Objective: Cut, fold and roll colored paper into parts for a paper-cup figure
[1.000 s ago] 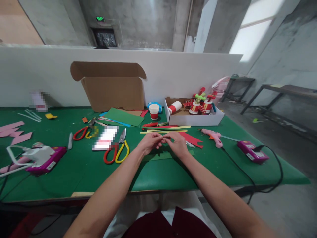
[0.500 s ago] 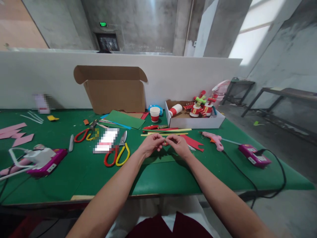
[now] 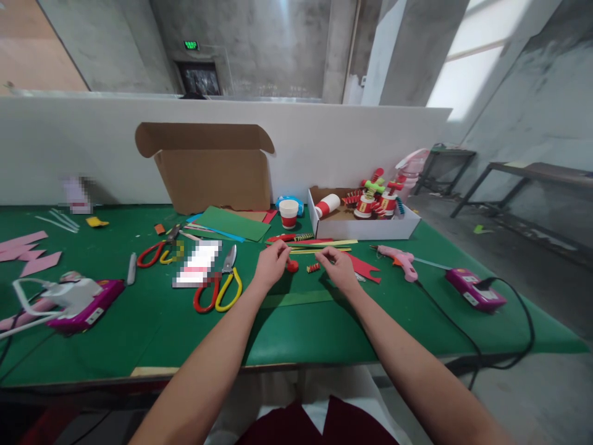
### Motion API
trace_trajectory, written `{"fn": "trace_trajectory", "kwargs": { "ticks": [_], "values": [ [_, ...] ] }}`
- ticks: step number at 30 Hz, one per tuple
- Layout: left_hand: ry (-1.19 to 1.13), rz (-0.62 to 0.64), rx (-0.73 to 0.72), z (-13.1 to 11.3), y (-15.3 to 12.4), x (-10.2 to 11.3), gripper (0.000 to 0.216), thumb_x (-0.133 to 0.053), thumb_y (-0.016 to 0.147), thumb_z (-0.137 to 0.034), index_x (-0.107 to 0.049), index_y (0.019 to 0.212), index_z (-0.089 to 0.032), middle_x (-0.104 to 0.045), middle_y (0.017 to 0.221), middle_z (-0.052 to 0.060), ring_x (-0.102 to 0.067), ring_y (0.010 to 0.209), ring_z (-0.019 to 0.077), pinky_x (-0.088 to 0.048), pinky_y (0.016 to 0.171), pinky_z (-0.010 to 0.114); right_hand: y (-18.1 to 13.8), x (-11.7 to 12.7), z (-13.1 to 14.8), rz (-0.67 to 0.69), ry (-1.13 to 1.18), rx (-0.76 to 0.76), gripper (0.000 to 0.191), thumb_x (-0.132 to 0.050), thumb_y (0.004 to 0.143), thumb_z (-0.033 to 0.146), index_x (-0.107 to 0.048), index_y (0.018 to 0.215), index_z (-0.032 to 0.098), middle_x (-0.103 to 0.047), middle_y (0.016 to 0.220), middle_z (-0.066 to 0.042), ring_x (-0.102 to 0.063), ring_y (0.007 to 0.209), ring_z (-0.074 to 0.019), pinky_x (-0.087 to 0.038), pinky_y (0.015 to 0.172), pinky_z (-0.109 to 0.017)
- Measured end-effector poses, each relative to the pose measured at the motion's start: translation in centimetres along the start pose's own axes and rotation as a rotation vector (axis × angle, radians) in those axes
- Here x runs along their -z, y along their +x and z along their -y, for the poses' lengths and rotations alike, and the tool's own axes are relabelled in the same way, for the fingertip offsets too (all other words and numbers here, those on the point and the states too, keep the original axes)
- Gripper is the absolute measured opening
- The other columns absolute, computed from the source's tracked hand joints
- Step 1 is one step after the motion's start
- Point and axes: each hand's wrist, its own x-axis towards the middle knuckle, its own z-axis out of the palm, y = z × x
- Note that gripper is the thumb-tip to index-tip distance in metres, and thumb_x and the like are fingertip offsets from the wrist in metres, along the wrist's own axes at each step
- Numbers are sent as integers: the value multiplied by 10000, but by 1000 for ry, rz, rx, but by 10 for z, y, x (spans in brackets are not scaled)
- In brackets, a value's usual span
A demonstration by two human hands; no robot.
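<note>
My left hand (image 3: 272,266) is half closed above the table, thumb and fingers bunched together; anything in them is hidden. Close to its fingertips lies a small round red piece (image 3: 292,266). A short folded red-and-yellow paper spring (image 3: 314,267) rests on the table between the hands. Just right of it, my right hand (image 3: 338,267) has its thumb and fingertips drawn together in a pinch, and I cannot make out anything in them. Yellow and red paper strips (image 3: 340,242) lie behind both hands, with a red notched paper piece (image 3: 365,267) beside the right one.
Scissors with red and yellow handles (image 3: 223,290) lie to the left. A pink glue gun (image 3: 401,259) lies to the right, its cord trailing past the table edge. At the back are a paper cup (image 3: 288,214), green paper (image 3: 234,224) and a white box (image 3: 370,230) of crafted cup figures.
My hands have moved apart, the left one leftwards and the right one slightly right. The folded paper spring and the round red piece now show on the table between them.
</note>
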Motion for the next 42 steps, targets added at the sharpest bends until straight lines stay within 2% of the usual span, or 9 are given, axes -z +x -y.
{"fn": "trace_trajectory", "kwargs": {
  "ticks": [3,7,9,13,18,21,25,31,42],
  "values": [
    [190,37,-88,3,-1,-1,93,-518,808,-225,-608,808,-204,-677,848,42,-593,838,197,-448,823,342,0,1,-4,27,-118,-4,321,-500,835,435,-543,629,192,-554,606,3,-517,614,-149,-417,638,-267],
    [366,141,-176,7,-5,-6,266,-623,753,-239,-660,1011,-189,-660,1080,99,-545,1060,269,-389,963,423,-1,-1,-10,162,-310,45,243,-610,790,316,-635,983,171,-667,951,-72,-594,869,-206,-448,815,-333],
    [426,189,-202,8,-6,-8,321,-652,727,-224,-665,1045,-186,-658,1084,104,-540,1074,278,-390,968,431,-2,-3,-12,254,-436,66,321,-673,746,259,-638,1055,179,-659,1060,-102,-581,973,-238,-431,881,-379],
    [474,269,-245,9,-5,-10,220,-621,724,-137,-706,918,-195,-689,929,73,-586,964,238,-425,927,380,-2,-5,-9,341,-537,87,112,-629,779,179,-678,879,194,-682,902,-82,-589,915,-231,-432,856,-385],
    [414,283,-274,6,-4,-7,282,-665,695,-146,-697,967,-212,-700,956,57,-597,967,232,-440,927,380,-3,-5,-3,228,-151,11,111,-599,789,247,-628,884,198,-665,860,-40,-597,825,-184,-458,786,-342],
    [328,241,-278,1,-4,-2,389,-609,730,-135,-646,1108,-218,-664,1137,75,-566,1073,236,-438,952,394,-4,-7,-2,240,243,-202,221,-630,765,373,-572,900,208,-622,722,15,-577,646,-138,-467,659,-301],
    [194,237,-264,-7,-6,0,486,-518,760,-113,-564,1233,-215,-618,1237,78,-618,957,174,-521,774,287,-4,-7,3,265,578,-412,376,-730,667,473,-540,861,213,-605,691,42,-547,570,-92,-450,592,-252],
    [-121,284,-238,-17,-10,-3,274,-601,735,-203,-682,995,-182,-692,988,59,-623,813,155,-498,723,255,-5,-7,9,285,639,-433,434,-798,587,482,-557,806,195,-588,675,54,-510,562,-65,-422,568,-213],
    [-149,273,-156,-10,-7,-4,113,-610,700,-235,-602,789,-167,-614,687,-13,-544,596,101,-453,579,210,-1,-7,-2,227,531,-399,374,-790,580,442,-587,738,170,-576,675,46,-505,582,-68,-416,589,-219]
  ]
}}
